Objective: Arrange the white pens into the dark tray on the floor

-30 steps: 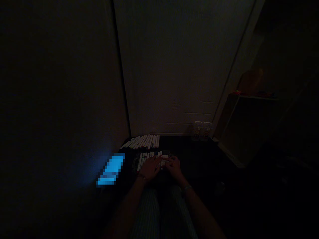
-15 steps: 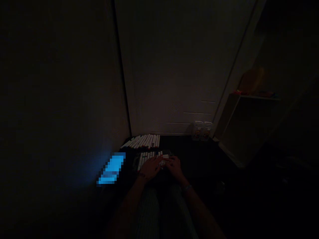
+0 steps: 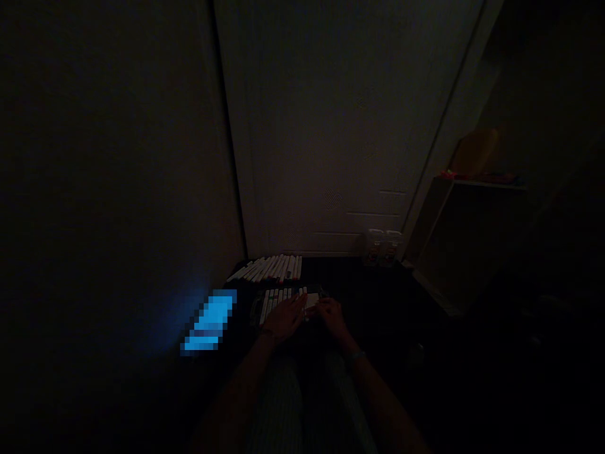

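In dim light, a see-through case [image 3: 255, 309] lies in front of me with several white markers [image 3: 271, 304] side by side in it. My left hand [image 3: 285, 317] lies over the markers, its fingers stretched out flat towards the case's right part. Just right of those fingertips is a white rectangular piece [image 3: 312, 301]; it is too dark to tell what it is. At the right edge of that piece, my right hand [image 3: 332, 315] has its fingers bent and drawn together. What lies between them is hidden.
Behind the case, a fanned row of white markers [image 3: 274, 268] lies on the dark tabletop [image 3: 378, 296]. A glowing blue, pixelated screen [image 3: 210, 321] is on the left. Two clear containers [image 3: 382, 248] stand by the wall. At right is a shelf unit [image 3: 477, 183] with a yellowish object [image 3: 477, 151] on top.
My right hand has drawn slightly to the right, its fingers more bent, and more of the white piece shows. My left hand stays nearly in place. The view has shifted slightly.
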Action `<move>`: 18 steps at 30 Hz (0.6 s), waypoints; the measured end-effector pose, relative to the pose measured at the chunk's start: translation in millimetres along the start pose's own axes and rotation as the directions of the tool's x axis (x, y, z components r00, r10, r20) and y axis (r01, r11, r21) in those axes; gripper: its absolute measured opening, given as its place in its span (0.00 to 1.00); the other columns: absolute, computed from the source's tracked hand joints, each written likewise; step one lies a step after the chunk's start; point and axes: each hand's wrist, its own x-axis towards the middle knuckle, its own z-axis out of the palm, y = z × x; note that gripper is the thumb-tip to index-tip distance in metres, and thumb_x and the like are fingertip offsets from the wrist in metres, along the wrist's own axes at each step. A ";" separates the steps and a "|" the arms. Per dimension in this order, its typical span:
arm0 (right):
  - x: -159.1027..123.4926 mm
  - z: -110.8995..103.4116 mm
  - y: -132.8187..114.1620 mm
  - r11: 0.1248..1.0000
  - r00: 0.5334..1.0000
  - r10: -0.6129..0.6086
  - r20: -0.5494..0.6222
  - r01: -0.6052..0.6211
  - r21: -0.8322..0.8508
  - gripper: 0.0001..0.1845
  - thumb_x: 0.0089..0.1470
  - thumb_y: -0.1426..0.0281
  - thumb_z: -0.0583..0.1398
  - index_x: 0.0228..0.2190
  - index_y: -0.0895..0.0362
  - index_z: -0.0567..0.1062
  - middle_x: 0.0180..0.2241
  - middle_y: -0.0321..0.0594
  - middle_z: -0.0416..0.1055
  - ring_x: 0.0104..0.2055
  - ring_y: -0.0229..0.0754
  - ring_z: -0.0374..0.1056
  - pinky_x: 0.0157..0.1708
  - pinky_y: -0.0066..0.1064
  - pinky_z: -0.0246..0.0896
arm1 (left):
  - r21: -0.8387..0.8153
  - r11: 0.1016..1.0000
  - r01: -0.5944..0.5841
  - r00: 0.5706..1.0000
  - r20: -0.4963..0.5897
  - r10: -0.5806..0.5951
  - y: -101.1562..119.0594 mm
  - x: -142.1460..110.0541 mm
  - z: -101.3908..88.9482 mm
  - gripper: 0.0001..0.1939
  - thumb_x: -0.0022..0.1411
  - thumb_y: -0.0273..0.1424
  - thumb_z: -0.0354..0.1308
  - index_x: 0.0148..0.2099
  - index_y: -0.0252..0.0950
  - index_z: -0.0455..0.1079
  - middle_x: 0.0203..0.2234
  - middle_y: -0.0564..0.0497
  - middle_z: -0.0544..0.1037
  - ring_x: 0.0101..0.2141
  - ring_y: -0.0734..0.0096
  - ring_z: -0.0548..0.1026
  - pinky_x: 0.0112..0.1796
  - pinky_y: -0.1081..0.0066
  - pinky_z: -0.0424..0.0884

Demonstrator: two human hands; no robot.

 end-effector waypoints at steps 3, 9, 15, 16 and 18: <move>0.4 1.1 1.0 0.998 0.998 0.043 -0.053 -0.040 0.039 0.20 0.56 0.65 0.49 0.26 0.51 0.80 0.37 0.38 0.73 0.44 0.40 0.64 0.49 0.33 0.51 | 0.014 0.998 -0.060 0.998 0.024 0.059 -3.9 1.3 -3.2 0.27 0.63 0.38 0.39 0.63 0.39 0.46 0.59 0.49 0.58 0.57 0.66 0.57 0.54 0.63 0.56; -0.7 -2.8 1.3 0.972 0.994 0.089 -0.067 -0.072 0.224 0.21 0.57 0.64 0.49 0.26 0.53 0.80 0.34 0.40 0.73 0.44 0.40 0.65 0.46 0.30 0.55 | 0.084 0.993 0.078 0.996 -0.060 -0.073 -35.3 18.1 -36.1 0.32 0.62 0.43 0.39 0.64 0.34 0.41 0.61 0.45 0.52 0.58 0.64 0.55 0.55 0.63 0.54; -2.1 -2.9 6.6 0.920 0.971 0.191 -0.141 -0.127 0.370 0.22 0.57 0.60 0.49 0.24 0.55 0.79 0.35 0.41 0.71 0.41 0.39 0.65 0.44 0.29 0.57 | 0.204 0.957 0.207 0.978 -0.060 -0.199 -117.6 59.1 -78.9 0.25 0.64 0.36 0.36 0.61 0.36 0.51 0.59 0.48 0.56 0.57 0.65 0.57 0.55 0.63 0.52; -2.2 -2.2 7.1 0.915 0.971 0.190 -0.148 -0.121 0.384 0.23 0.57 0.59 0.49 0.24 0.55 0.79 0.34 0.41 0.71 0.40 0.39 0.65 0.43 0.29 0.57 | 0.224 0.947 0.231 0.973 -0.048 -0.226 -132.5 65.9 -83.6 0.24 0.64 0.35 0.36 0.60 0.36 0.52 0.59 0.48 0.57 0.56 0.65 0.57 0.55 0.63 0.53; -2.4 -1.1 6.8 0.904 0.968 0.195 -0.159 -0.115 0.411 0.23 0.56 0.57 0.50 0.23 0.55 0.78 0.32 0.40 0.71 0.38 0.39 0.65 0.42 0.29 0.58 | 0.259 0.916 0.305 0.949 -0.008 -0.314 -159.4 77.8 -89.4 0.23 0.62 0.32 0.40 0.58 0.33 0.56 0.57 0.45 0.60 0.54 0.63 0.61 0.52 0.63 0.57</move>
